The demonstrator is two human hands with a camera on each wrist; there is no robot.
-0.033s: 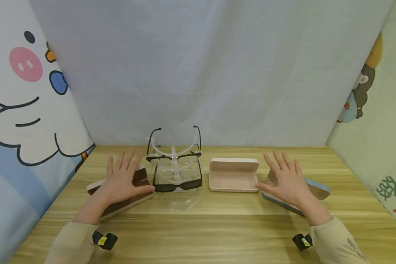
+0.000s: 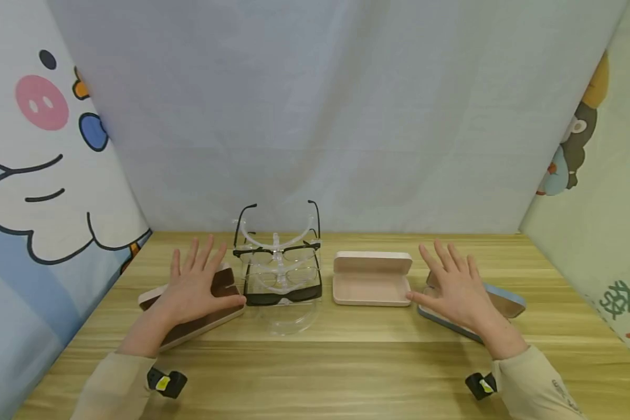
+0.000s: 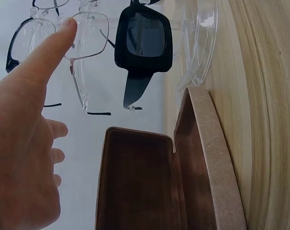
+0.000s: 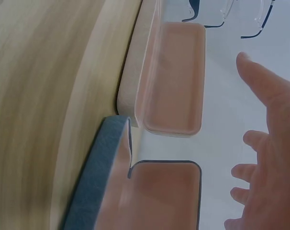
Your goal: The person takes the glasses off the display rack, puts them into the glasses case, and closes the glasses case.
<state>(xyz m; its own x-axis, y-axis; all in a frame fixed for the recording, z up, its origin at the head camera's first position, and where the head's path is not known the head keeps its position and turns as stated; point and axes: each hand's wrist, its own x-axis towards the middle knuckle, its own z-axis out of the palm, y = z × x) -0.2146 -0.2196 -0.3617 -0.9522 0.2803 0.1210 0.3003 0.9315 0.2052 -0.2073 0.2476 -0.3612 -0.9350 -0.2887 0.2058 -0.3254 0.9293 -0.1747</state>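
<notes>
My left hand (image 2: 193, 291) hovers with spread fingers over an open glasses case (image 3: 140, 177) with a dark brown lining, hiding part of it. In the left wrist view nothing lies in that hand. My right hand (image 2: 458, 293), also spread and holding nothing, is above an open blue glasses case (image 4: 94, 177) with a pinkish lining. Between the hands stands an open pale pink glasses case (image 2: 371, 291). Left of it, a clear display stand (image 2: 294, 328) bears black-framed glasses (image 2: 241, 253), thin wire-framed glasses (image 3: 105, 44) and, lowest, dark sunglasses (image 2: 283, 296).
Everything stands on a wood-grain table (image 2: 315, 379). A pale cloth backdrop (image 2: 336, 116) rises behind its far edge. Printed cartoon panels flank the left (image 2: 31, 221) and right (image 2: 598, 233) sides. Each wrist carries a small black camera.
</notes>
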